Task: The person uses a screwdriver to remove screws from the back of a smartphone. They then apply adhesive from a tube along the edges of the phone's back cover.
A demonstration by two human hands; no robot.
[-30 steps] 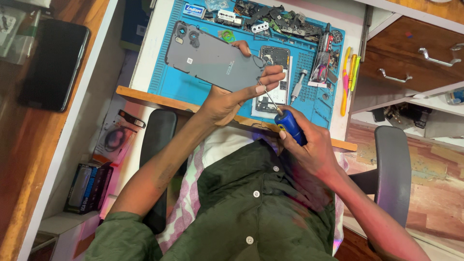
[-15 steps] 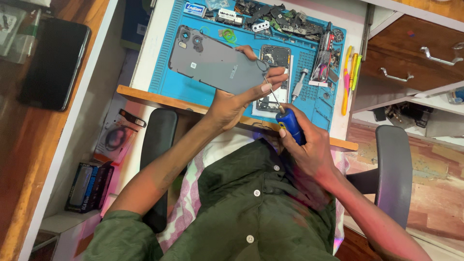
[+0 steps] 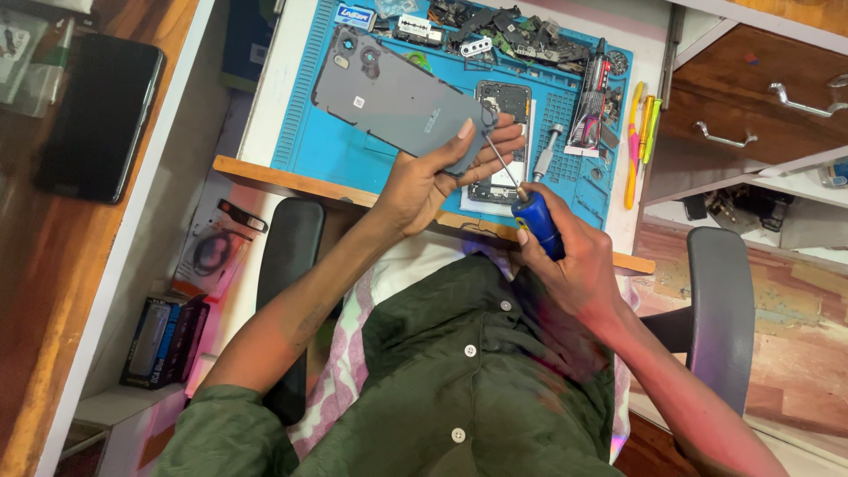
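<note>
i am watching the left hand (image 3: 422, 181) gripping a grey phone back cover (image 3: 402, 97) by its near end, thumb lying on top and fingers (image 3: 495, 146) curled under the edge, so the hand is pinching the cover between thumb and fingers. the cover is stretching away from that grip up and to the left, tilting above the blue work mat (image 3: 327, 146) rather than lying on it; i cannot tell whether its far corner is touching the mat.

the right hand (image 3: 570, 256) is closing around the blue handle of a screwdriver (image 3: 521, 199), fingers wrapping it tight. the thin metal shaft is running from that grip up and to the left, and its tip is meeting the cover right beside the left hand's fingertips, at the corner they are clamping.

just beyond the left fingers, an opened phone body (image 3: 499, 132) is lying flat on the mat. to the right of the screwdriver's tip a second screwdriver with a silver handle (image 3: 546, 150) is resting on the mat, and farther right yellow and pink tools (image 3: 638, 132) are lying near the mat's edge. past the cover, at the mat's far side, small loose parts (image 3: 495, 26) are sitting in a heap. well to the left of both hands a dark phone (image 3: 97, 115) is lying on a wooden surface (image 3: 35, 291).
</note>
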